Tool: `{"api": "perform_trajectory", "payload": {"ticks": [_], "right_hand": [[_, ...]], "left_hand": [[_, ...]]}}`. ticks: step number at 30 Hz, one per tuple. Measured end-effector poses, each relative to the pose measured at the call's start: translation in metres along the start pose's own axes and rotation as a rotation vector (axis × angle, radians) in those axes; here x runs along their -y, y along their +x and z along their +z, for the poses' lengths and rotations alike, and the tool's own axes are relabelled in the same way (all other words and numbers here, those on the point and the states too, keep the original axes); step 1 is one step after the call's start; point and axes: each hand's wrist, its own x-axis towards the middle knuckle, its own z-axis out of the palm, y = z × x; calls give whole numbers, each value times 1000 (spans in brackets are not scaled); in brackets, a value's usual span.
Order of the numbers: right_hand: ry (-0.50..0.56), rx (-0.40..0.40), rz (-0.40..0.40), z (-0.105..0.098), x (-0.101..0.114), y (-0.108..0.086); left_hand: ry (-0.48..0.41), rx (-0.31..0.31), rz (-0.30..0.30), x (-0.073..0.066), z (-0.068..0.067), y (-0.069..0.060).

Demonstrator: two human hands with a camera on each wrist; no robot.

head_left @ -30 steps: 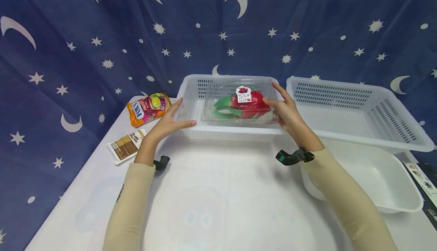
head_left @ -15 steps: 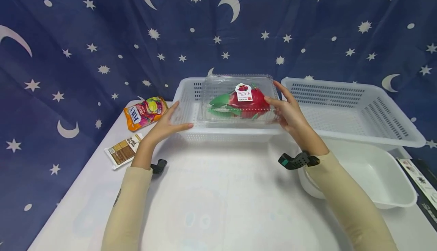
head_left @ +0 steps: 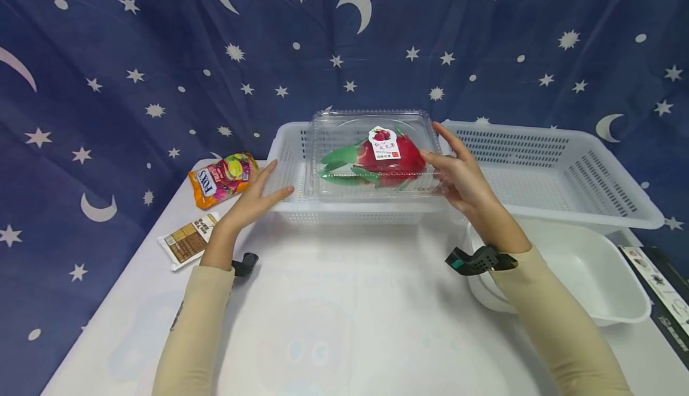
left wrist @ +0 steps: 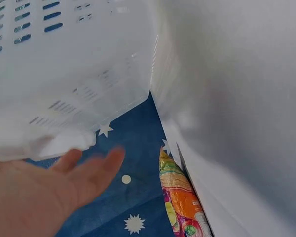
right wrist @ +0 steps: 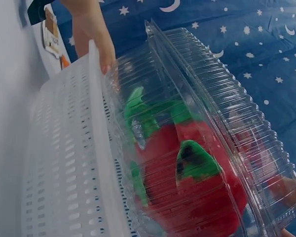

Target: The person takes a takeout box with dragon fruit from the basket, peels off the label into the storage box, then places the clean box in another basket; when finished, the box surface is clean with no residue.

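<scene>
Workspace with table (head_left: 323,276), starry curtain (head_left: 387,25)

A white table (head_left: 323,282) with faint, pale printed shapes spreads across the lower frame. At its far left lies an orange Fox's bag (head_left: 223,179), with a flat brown-and-white packet (head_left: 188,240) just below it. A perforated white basket (head_left: 355,207) stands at the centre, near the back edge. At lower right sits a smooth white basin (head_left: 597,267); beside it, at the right edge, lies a black-and-white printed item (head_left: 658,285), cut off by the frame.
</scene>
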Motion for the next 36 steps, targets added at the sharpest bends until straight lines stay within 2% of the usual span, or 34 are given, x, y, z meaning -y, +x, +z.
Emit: {"api": "perform_trajectory", "payload": {"ticks": [2,5,8,11,15,20,22,25,32,36], "right_hand": [[17,3,-7,0,1,-2],[47,12,-14,-1,3,-5],[60,25,-16,-3,3,-7],[30,27,-6,-5,4,-11],[-9,20,8,-6,4,-17],[-23,8,15,-6,4,-26],[-31,7,19,-7,5,-29],[-41,15,26,-7,6,-34],[-25,27,36,-6,4,-44],[-50,32,30,-7,1,-51]], "left_hand": [[0,-35,27,0,1,1],[14,-108,104,-1,3,2],[31,-201,204,-4,6,3],[34,-277,305,-9,9,3],[9,-318,406,-20,13,2],[-127,-281,499,-36,19,0],[-203,-240,523,-42,22,-1],[-280,-164,530,-47,27,-1],[-277,-27,547,-50,33,-1],[-355,67,565,-49,33,-2]]}}
